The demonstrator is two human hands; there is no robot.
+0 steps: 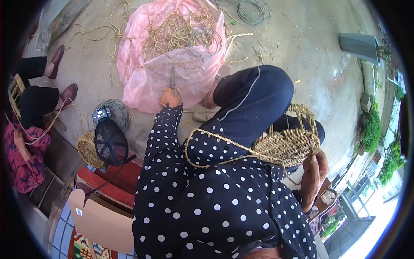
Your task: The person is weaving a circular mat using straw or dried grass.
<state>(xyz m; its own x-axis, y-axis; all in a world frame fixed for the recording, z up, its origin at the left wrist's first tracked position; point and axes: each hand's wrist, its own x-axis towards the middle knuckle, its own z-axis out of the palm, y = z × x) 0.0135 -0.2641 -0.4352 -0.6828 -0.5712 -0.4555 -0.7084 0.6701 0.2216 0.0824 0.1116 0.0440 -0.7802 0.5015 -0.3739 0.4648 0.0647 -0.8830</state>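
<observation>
A partly woven straw basket (284,146) with a looped handle rests against my right knee. My right hand (314,176) pinches its lower right edge between thumb and fingers. From the basket a braided straw cord (207,132) loops left across my lap. My left hand (171,98) is stretched forward beside the pink plastic sheet (142,84), closed around a slim dark pointed tool (173,77); its exact kind is hard to make out. A thin grey wire (249,90) lies over my left thigh.
Straw cords (174,36) and a wire coil (205,42) lie on the pink sheet. Another wire coil (253,11) is beyond it. At left are a round straw basket (88,149), a black mesh object (111,142) and a seated person (32,142). A grey planter (360,46) stands right.
</observation>
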